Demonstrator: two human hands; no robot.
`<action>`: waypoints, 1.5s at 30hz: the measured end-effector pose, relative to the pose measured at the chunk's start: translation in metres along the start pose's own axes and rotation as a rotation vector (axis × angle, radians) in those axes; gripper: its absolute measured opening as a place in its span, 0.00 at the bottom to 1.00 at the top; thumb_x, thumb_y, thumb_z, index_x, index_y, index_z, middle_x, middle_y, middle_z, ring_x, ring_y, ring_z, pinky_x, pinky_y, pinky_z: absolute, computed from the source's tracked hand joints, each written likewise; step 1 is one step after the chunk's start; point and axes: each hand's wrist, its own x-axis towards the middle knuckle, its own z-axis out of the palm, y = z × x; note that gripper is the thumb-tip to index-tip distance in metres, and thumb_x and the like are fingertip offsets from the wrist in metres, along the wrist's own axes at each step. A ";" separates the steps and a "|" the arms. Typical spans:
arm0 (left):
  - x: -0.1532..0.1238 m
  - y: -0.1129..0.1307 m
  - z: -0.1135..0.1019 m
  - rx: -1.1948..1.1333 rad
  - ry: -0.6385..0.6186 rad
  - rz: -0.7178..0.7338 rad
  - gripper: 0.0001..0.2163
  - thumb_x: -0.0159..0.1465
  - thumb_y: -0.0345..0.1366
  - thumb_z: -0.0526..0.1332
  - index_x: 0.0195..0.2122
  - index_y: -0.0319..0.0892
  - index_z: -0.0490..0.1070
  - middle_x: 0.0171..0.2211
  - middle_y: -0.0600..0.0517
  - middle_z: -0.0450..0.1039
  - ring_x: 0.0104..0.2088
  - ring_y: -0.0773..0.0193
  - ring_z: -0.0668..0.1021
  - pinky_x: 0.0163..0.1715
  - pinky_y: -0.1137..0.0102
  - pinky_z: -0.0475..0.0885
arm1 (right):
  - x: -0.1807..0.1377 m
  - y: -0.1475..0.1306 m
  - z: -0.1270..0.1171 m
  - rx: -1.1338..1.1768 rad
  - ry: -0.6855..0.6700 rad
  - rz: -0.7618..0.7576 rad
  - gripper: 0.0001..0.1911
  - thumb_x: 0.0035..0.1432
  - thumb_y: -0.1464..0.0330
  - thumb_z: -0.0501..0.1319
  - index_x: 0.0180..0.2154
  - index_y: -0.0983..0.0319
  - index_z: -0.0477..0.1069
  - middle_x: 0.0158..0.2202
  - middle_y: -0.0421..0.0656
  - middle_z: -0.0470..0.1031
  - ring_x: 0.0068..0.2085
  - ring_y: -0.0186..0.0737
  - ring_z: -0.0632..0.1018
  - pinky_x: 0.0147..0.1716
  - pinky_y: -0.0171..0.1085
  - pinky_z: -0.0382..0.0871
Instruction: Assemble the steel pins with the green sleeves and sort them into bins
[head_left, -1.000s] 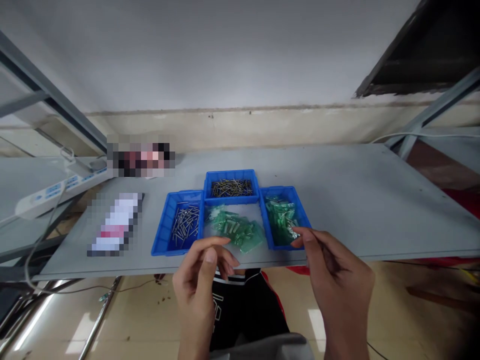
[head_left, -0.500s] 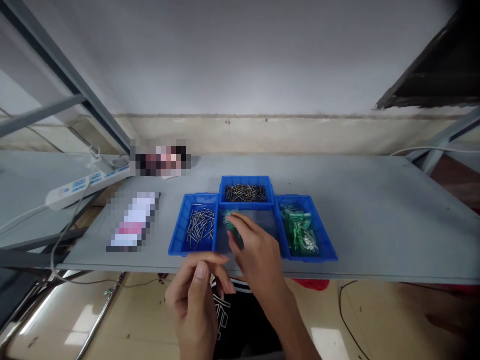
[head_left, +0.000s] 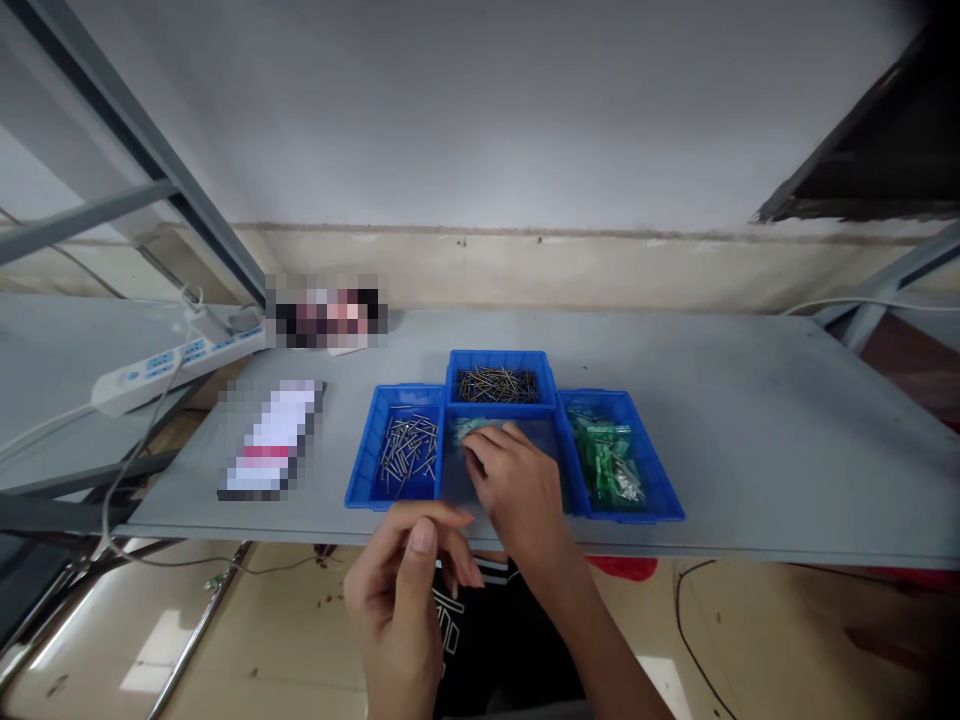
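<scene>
Between the blue trays, my right hand [head_left: 517, 490] is closed, its fingers curled down at a small green-tinted plastic bag [head_left: 469, 428] on the table. The fingertips are partly hidden, and the bag shows just beyond them. My left hand [head_left: 409, 580] hovers at the table's front edge, palm turned inward, with thumb and bent fingers apart and nothing seen in it. Shiny silver nails or screws lie in the left blue tray [head_left: 355, 490]. Darker, brassy ones fill the back tray [head_left: 501, 358]. The right tray [head_left: 664, 500] has several green-tinted bags [head_left: 611, 460] with metal pieces inside.
The trays stand on a grey table [head_left: 750, 430] against a wall. To the left lie a phone-like device [head_left: 274, 440], partly blurred out, and a white power strip [head_left: 180, 365] with cables. Behind them sits a pixelated object [head_left: 330, 318]. Metal frame posts rise at both sides.
My right hand's fingers have lowered and closed toward the plastic bag; less of the bag shows below them. My left hand keeps much the same pose. The whole view has shifted slightly.
</scene>
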 end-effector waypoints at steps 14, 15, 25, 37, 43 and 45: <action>-0.004 -0.001 0.003 0.011 0.008 -0.022 0.14 0.79 0.40 0.60 0.40 0.46 0.84 0.21 0.55 0.75 0.22 0.69 0.76 0.25 0.74 0.69 | 0.001 0.004 0.000 -0.012 0.008 -0.076 0.11 0.77 0.70 0.62 0.43 0.55 0.83 0.48 0.40 0.87 0.48 0.46 0.80 0.42 0.42 0.73; -0.004 -0.001 0.003 0.011 0.015 -0.026 0.14 0.79 0.40 0.61 0.39 0.46 0.84 0.21 0.55 0.75 0.22 0.69 0.76 0.24 0.74 0.69 | 0.001 0.005 -0.001 -0.011 0.010 -0.080 0.12 0.78 0.70 0.61 0.43 0.55 0.83 0.48 0.39 0.87 0.48 0.46 0.80 0.43 0.42 0.73; -0.003 -0.003 0.004 0.013 0.011 -0.025 0.14 0.79 0.41 0.62 0.39 0.44 0.84 0.21 0.55 0.75 0.22 0.69 0.76 0.24 0.74 0.69 | 0.005 0.005 0.000 0.013 -0.001 -0.070 0.09 0.75 0.71 0.64 0.48 0.55 0.84 0.52 0.41 0.87 0.50 0.47 0.81 0.44 0.41 0.74; -0.005 -0.004 0.003 0.012 -0.013 -0.093 0.16 0.79 0.44 0.62 0.36 0.45 0.82 0.22 0.55 0.74 0.23 0.68 0.75 0.25 0.75 0.68 | -0.011 0.003 -0.031 0.177 0.302 -0.079 0.11 0.77 0.73 0.60 0.44 0.58 0.81 0.48 0.43 0.87 0.46 0.45 0.82 0.49 0.42 0.73; -0.002 -0.005 0.006 0.115 -0.217 -0.355 0.28 0.77 0.53 0.61 0.23 0.42 0.74 0.23 0.50 0.74 0.22 0.66 0.72 0.24 0.72 0.67 | -0.042 -0.014 -0.061 0.481 0.497 0.202 0.05 0.73 0.69 0.65 0.43 0.55 0.80 0.34 0.39 0.84 0.29 0.37 0.79 0.31 0.37 0.75; 0.000 -0.005 0.012 0.148 -0.232 -0.337 0.27 0.77 0.56 0.61 0.25 0.43 0.75 0.24 0.50 0.75 0.24 0.64 0.73 0.26 0.71 0.69 | -0.055 -0.022 -0.065 0.639 0.506 0.321 0.03 0.72 0.66 0.67 0.42 0.55 0.80 0.32 0.38 0.83 0.26 0.36 0.79 0.26 0.34 0.75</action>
